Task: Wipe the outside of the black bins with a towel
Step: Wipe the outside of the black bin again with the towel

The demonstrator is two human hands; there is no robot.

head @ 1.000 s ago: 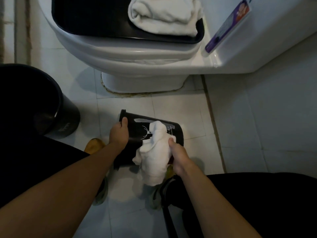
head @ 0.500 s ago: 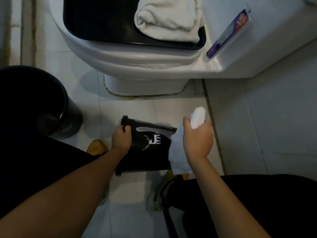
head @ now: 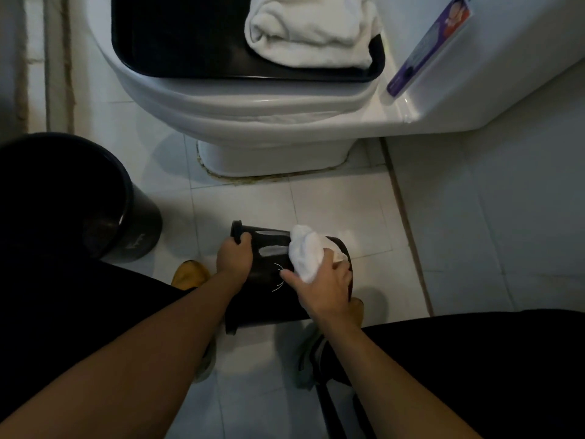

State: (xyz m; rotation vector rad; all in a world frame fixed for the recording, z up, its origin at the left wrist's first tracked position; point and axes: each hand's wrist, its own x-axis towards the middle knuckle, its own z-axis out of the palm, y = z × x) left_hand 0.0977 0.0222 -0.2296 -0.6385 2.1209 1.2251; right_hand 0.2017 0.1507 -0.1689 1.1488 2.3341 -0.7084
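Two hands on tipped bin (head: 269, 280): left hand (head: 234, 258) grips rim, right hand (head: 323, 286) presses bunched towel (head: 305, 251) mid-wipe; next, likely rotate it.

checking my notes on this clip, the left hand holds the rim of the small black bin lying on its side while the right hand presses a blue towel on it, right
Not quite: the towel is white, not blue. The head view shows the left hand gripping the rim of the small black plastic bin lying on its side, while the right hand presses a bunched white cloth towel on its outside.
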